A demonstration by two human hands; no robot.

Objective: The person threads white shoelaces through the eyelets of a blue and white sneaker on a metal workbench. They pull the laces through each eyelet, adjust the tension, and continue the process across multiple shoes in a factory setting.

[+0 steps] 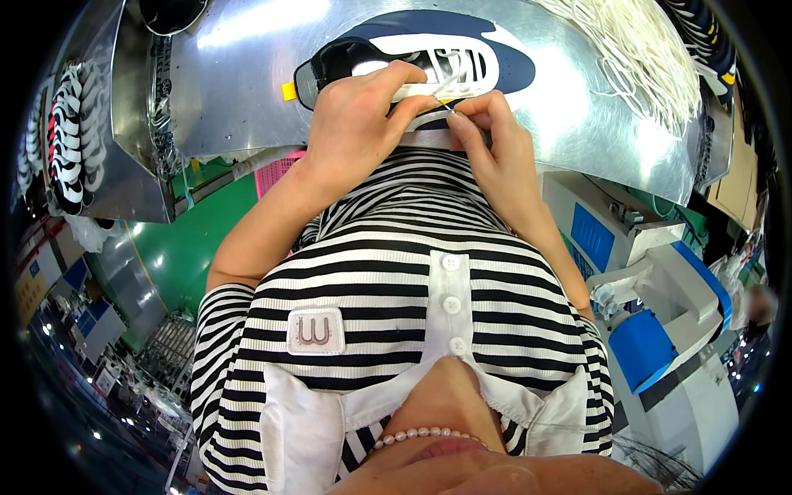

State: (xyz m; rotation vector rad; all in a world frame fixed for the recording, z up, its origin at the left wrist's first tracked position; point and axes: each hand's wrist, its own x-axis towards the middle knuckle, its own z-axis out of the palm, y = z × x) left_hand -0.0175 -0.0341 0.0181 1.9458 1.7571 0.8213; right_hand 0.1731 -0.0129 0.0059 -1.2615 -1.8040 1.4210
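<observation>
A flat navy and white shoe upper (pixel 516 70) lies on the metal table in front of me, its toe end to the right and a yellow tab at its heel end. A white shoelace (pixel 452 73) crosses its eyelet area. My left hand (pixel 356 120) is over the near side of the upper, closed at the lace with the thumb bent toward the fingers. Close to its right, my right hand (pixel 502 148) pinches the thin end of the shoelace between thumb and fingertips. The fingers partly hide the lace and the upper's near edge.
Loose white laces (pixel 631 62) are heaped at the table's right. More shoe parts (pixel 70 136) hang in a row at the left. A dark round container (pixel 173 12) stands at the far left, and a blue and white machine (pixel 648 346) is at my right.
</observation>
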